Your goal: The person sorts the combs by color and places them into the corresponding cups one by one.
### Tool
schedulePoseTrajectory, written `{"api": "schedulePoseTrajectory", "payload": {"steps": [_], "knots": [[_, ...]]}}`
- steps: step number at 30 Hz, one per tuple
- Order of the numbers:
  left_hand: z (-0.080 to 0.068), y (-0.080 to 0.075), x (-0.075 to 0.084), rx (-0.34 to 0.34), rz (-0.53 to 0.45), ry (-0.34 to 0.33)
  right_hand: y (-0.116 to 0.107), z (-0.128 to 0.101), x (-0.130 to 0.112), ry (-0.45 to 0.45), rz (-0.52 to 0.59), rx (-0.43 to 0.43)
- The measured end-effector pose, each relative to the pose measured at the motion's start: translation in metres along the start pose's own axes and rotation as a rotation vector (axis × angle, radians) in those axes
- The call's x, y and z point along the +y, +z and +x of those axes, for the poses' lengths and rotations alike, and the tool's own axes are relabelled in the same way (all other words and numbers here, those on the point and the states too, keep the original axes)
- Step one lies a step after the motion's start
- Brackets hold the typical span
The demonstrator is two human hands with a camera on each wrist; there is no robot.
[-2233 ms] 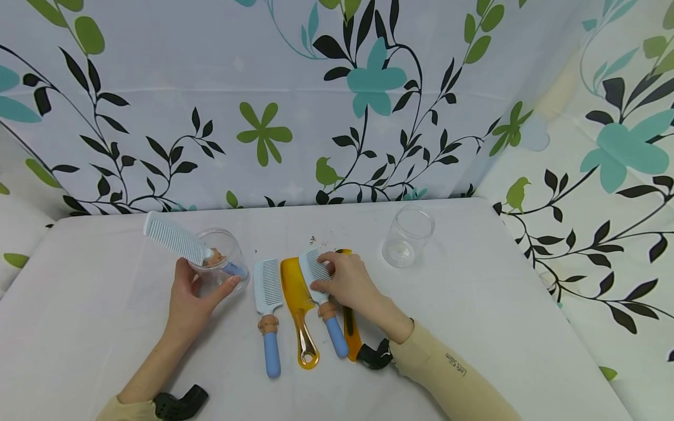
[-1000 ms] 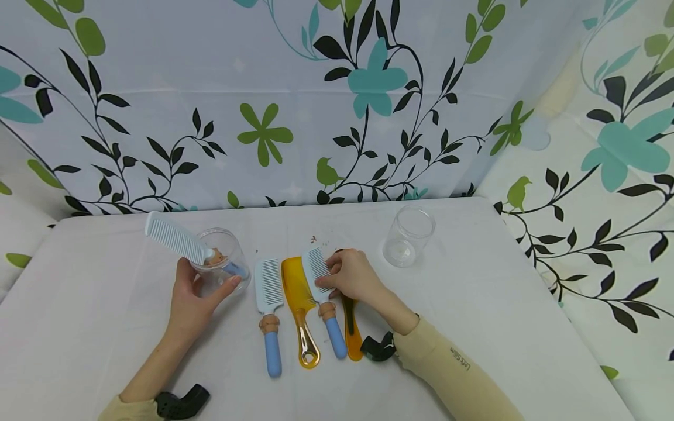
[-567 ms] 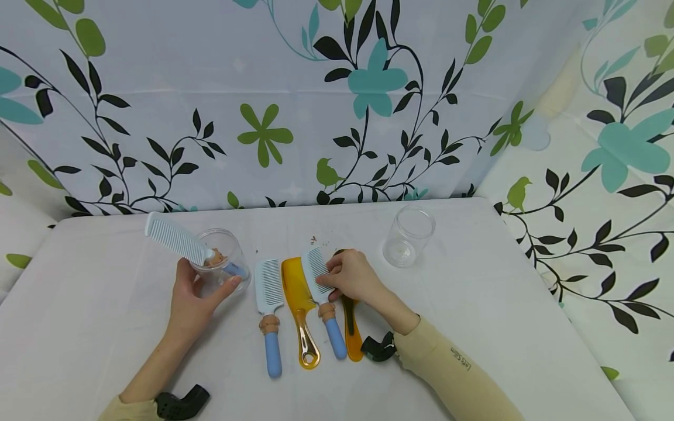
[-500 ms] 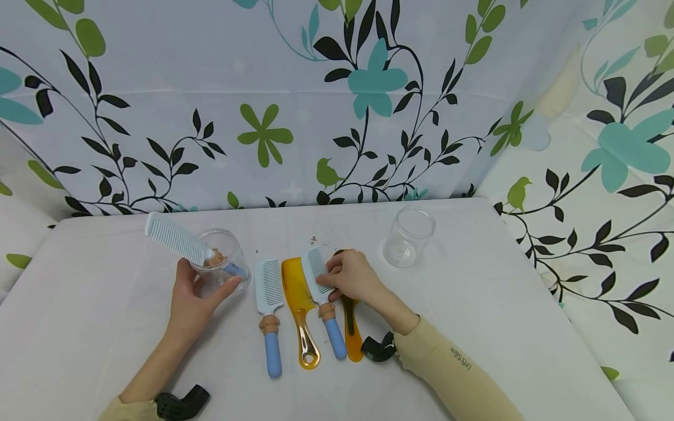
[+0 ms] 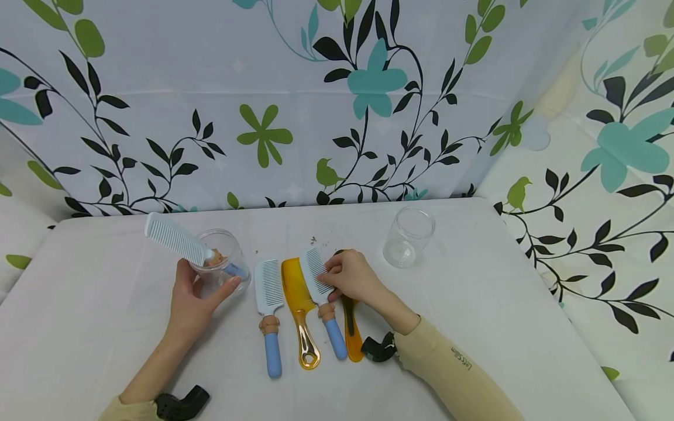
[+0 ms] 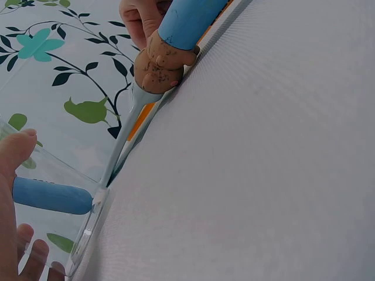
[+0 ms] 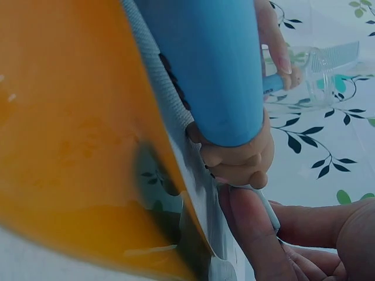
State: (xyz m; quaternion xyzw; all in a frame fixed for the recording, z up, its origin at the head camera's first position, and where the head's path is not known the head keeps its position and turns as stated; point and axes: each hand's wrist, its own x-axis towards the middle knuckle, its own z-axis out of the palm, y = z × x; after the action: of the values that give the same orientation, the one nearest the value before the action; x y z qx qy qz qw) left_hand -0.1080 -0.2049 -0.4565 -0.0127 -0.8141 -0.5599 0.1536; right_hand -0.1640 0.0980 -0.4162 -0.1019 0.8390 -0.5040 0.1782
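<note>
On the table (image 5: 463, 316), the right hand (image 5: 351, 275) is pinching a comb (image 5: 315, 273) I'm judging light, stiff, best held by its handle (image 5: 334, 339); the left hand (image 5: 192, 303) is clasping a jar (image 5: 235, 250).

Leaf-print cloth (image 5: 305, 105) behind white table (image 5: 500, 304)

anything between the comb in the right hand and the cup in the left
Yes, lying low: an amber comb and another blue-handled comb, between the pinched comb and the cup in the left hand; nothing visible stands upright there.
</note>
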Motion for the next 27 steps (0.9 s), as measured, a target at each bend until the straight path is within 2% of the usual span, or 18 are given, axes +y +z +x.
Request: {"api": "schedulePoseTrajectory", "payload": {"steps": [27], "knots": [[-0.0001,0.0007,-0.0013,-0.006,-0.017,0.009,-0.0010,-0.0025,-0.0010,-0.026,0.011,0.004]]}}
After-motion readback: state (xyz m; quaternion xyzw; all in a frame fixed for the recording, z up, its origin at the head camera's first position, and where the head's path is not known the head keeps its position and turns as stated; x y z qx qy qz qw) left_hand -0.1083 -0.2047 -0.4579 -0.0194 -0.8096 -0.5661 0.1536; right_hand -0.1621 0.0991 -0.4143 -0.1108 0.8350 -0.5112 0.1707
